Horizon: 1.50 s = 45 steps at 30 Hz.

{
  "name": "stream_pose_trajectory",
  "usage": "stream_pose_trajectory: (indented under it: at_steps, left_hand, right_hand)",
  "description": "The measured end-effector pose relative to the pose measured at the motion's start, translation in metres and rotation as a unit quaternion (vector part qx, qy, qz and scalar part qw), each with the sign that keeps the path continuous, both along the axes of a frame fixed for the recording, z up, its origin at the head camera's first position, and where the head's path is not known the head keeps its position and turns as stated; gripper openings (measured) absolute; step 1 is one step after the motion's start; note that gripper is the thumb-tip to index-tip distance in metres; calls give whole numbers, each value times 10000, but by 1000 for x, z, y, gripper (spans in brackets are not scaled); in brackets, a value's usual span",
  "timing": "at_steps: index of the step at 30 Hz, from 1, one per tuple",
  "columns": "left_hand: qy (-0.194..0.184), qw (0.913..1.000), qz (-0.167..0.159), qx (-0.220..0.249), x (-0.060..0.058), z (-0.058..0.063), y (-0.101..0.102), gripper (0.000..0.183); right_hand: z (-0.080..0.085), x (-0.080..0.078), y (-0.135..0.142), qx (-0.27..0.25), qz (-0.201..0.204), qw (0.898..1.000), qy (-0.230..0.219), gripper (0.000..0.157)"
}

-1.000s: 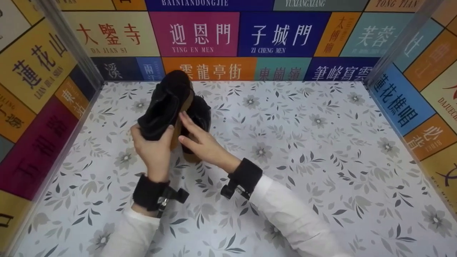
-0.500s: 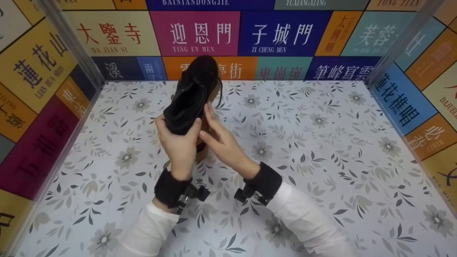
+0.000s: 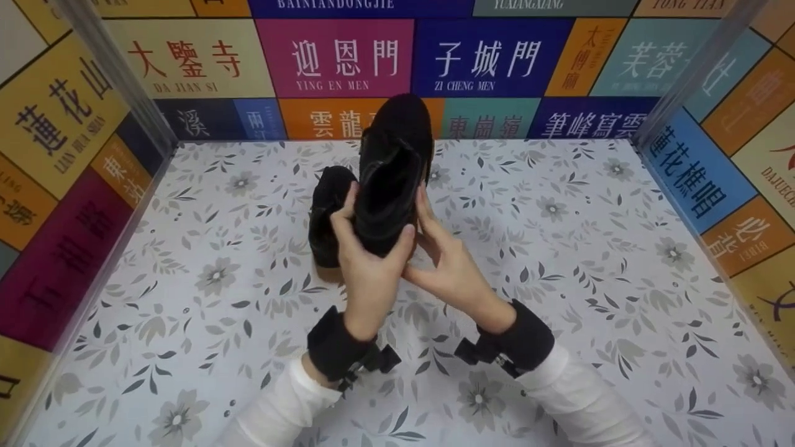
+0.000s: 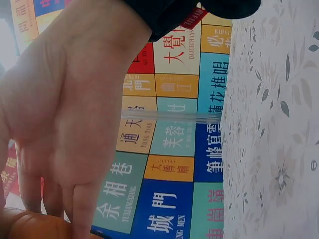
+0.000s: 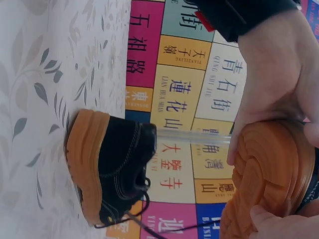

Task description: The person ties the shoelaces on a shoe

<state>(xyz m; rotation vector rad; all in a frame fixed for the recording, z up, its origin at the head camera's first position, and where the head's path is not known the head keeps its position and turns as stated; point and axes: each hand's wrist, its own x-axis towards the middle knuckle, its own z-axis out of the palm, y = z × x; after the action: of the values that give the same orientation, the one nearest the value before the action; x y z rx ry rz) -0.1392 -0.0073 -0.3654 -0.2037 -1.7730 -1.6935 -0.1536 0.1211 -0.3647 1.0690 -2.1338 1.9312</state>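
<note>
A black lace-up shoe with a tan sole (image 5: 261,164) is held up above the table, toe pointing away. My left hand (image 3: 371,270) grips its heel, thumb on the right of the collar and fingers along the left and underneath. From the right, my right hand (image 3: 456,270) holds the same shoe (image 3: 400,133), thumb by the underside of the heel and fingers up the side. In the left wrist view only a bit of tan sole (image 4: 37,224) shows past the palm. The second shoe (image 3: 328,217) stands upright on the table just left, partly covered by the left hand.
The table (image 3: 559,298) has a white covering with grey flowers and leaves. Colourful panels with Chinese lettering (image 3: 335,59) enclose the back and both sides, joined by clear corner strips (image 3: 695,81). A loose lace (image 5: 139,221) trails from the standing shoe.
Both hands have carried the held shoe to the right, and its toe has swung to point more straight back. The second shoe, formerly behind it, now shows on its left.
</note>
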Motion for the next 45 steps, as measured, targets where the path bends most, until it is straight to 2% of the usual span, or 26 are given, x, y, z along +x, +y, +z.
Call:
stream_pose_trajectory:
  at_steps: [6, 8, 11, 14, 21, 27, 29, 34, 35, 42, 45]
  left_hand:
    - [184, 9991, -291, -239, 7, -4, 22, 62]
    - [185, 9984, -469, -259, 9, -8, 29, 62]
    - [141, 9956, -912, -142, 13, -13, 38, 62]
    - [77, 9936, -1122, -131, 16, -19, 45, 63]
    - [-46, 9920, -1226, -309, 23, -33, 52, 65]
    - [-300, 9921, -1176, -332, 37, -28, 52, 63]
    - [-390, 9920, -1129, -397, 39, -35, 51, 64]
    - [-575, 9903, -1058, -686, 37, -73, 49, 68]
    - [-636, 9897, -1073, -704, 38, -77, 48, 68]
    - [-991, 9832, -1217, -928, 48, -90, 44, 68]
    - [-1105, 9797, -1306, -1044, 51, -95, 41, 65]
  right_hand:
    - [0, 6, 24, 20, -186, 9998, 118, 98]
    - [-2, 9, 32, 28, -268, 9995, 171, 97]
    - [-7, 14, 43, -4, -336, 9993, 190, 94]
    - [-12, 18, 51, -75, -288, 9994, 171, 92]
    - [-27, 23, 63, -150, -195, 9997, -97, 90]
    - [-47, 27, 66, -124, -284, 9994, -179, 89]
    - [-53, 28, 66, -107, -254, 9992, -297, 88]
    - [-67, 33, 67, 75, -246, 9973, -683, 87]
    - [-70, 34, 67, 84, -240, 9970, -737, 87]
    - [-86, 41, 71, -29, -110, 9967, -805, 85]
    - [-90, 44, 72, 76, -159, 9949, -989, 85]
